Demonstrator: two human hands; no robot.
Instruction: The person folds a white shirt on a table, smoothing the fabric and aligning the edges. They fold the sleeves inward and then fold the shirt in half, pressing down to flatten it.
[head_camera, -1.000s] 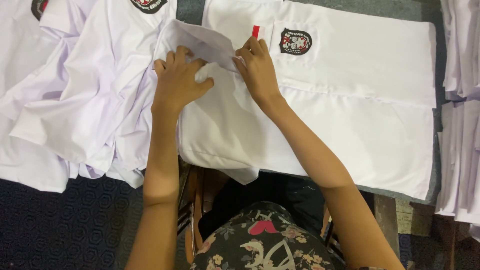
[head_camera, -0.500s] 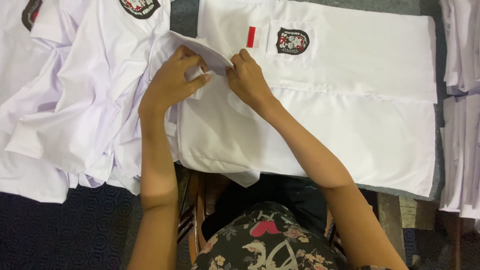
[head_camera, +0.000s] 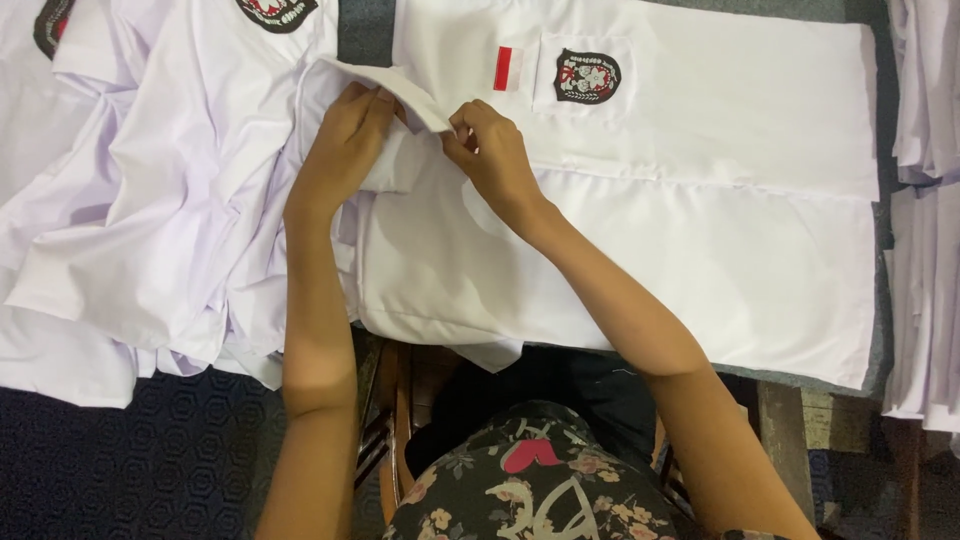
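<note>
Starting at far left, well outboard of the left grip: a loose heap of white shirts (head_camera: 130, 230) lies rumpled on the worktop (head_camera: 365, 30), one showing a crest patch (head_camera: 277, 10) at the top edge. Left hand (head_camera: 340, 150) is closed, fingers curled over a white fabric strip (head_camera: 385, 85), apparently a collar or sleeve edge, pinching it from the left end. Right hand (head_camera: 495, 160) is closed too, thumb and fingertips nipping the same strip at its right end; the two grips sit near each other with the strip spanning between and rising slightly above them. The strip belongs to the folded white shirt (head_camera: 650, 250), which lies flat just below and to the right of both grips, running off to the right across the worktop. Above the right grip: a small red-and-white tag (head_camera: 509, 68) and a chest pocket with an embroidered badge (head_camera: 587, 76). Handling judgement: light, soft, limp cloth, not fragile, creases readily; it should slide easily over the layers beneath. Best held at a stitched edge or collar, where the fabric is stiffer. Far right of the grips: a stack of folded white shirts (head_camera: 925, 200) at the frame edge. No containers in view.
</note>
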